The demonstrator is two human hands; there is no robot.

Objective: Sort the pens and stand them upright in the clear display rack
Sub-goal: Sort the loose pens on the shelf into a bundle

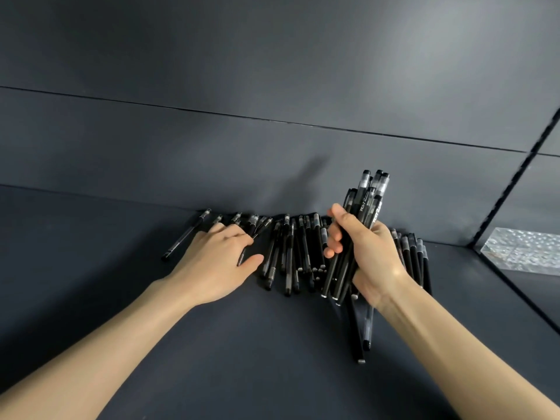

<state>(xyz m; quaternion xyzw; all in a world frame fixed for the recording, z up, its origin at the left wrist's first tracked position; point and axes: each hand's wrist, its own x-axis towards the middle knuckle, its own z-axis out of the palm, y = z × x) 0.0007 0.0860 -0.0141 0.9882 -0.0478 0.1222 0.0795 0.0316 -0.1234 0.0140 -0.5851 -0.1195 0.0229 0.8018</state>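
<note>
At the back of the dark bench (242, 344), against the wall panel (272, 165), lies a row of loose pens (291, 253), their long axes running roughly from 6 to 12 o'clock. The left hand (221, 262) rests on the row's 9 o'clock end, fingers spread and nearly straight, gripping nothing. The right hand (363, 256) is curled round a bundle of pens (368, 192), held almost upright; its long axis leans slightly toward 1 o'clock, with the clear-capped ends uppermost. The clear display rack (521, 250) sits at 3 o'clock from the right hand, well apart from it at the frame's edge. The right hand is plainly the nearer. The coming move probably carries the bundle toward 3 o'clock, its axis kept vertical for insertion; whether the rack's openings face upward cannot be told.
</note>
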